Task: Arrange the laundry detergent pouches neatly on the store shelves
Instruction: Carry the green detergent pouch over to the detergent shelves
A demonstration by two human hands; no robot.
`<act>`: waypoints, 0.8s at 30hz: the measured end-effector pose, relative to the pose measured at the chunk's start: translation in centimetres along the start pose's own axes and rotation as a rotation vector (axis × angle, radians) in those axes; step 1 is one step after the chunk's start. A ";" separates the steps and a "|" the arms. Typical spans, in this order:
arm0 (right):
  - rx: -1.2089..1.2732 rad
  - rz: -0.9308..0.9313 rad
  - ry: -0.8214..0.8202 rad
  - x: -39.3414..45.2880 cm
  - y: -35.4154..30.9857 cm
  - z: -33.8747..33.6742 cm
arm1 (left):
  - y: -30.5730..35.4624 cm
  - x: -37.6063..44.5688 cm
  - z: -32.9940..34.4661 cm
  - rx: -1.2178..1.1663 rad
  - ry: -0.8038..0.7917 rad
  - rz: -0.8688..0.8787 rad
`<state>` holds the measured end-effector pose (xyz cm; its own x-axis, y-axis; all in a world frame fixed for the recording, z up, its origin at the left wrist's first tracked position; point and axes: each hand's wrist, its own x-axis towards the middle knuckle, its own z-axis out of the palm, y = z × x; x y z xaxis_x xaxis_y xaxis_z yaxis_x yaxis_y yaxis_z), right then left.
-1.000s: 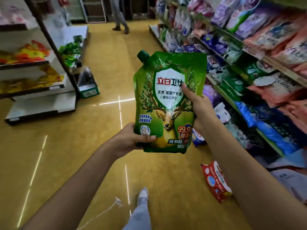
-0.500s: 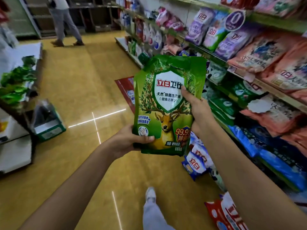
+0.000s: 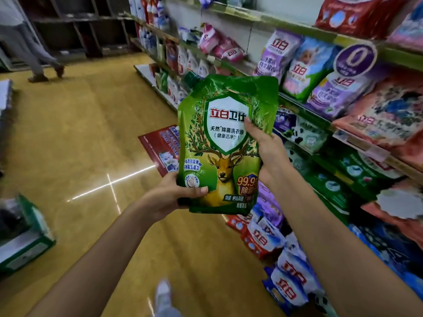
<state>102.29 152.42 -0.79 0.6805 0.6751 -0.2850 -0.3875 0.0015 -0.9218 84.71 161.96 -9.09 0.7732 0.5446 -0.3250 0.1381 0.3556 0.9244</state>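
Pouch (image 3: 226, 143) upright, gripped between both hands (image 3: 174, 193)

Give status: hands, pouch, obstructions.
Left hand and right hand both grip green pouch, upright, off shelf. Pouches on floor by shelves.

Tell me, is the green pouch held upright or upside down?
Upright: the green pouch has its cap at the top, and the left hand grips its bottom corner.
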 end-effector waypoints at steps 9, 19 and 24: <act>0.127 -0.091 0.156 17.9 -2.6 12.2 | 11.2 19.0 -13.6 0.106 -0.152 -0.018; 0.165 -0.191 0.294 37.3 -7.7 19.3 | 21.7 39.6 -21.0 0.166 -0.269 -0.029; 0.193 -0.254 0.331 47.3 -11.1 19.5 | 26.1 50.6 -21.0 0.206 -0.316 -0.002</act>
<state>126.64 198.69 1.08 0.9189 0.3634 -0.1535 -0.2698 0.2950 -0.9166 114.42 214.76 -5.56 0.9211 0.2712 -0.2793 0.2368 0.1792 0.9549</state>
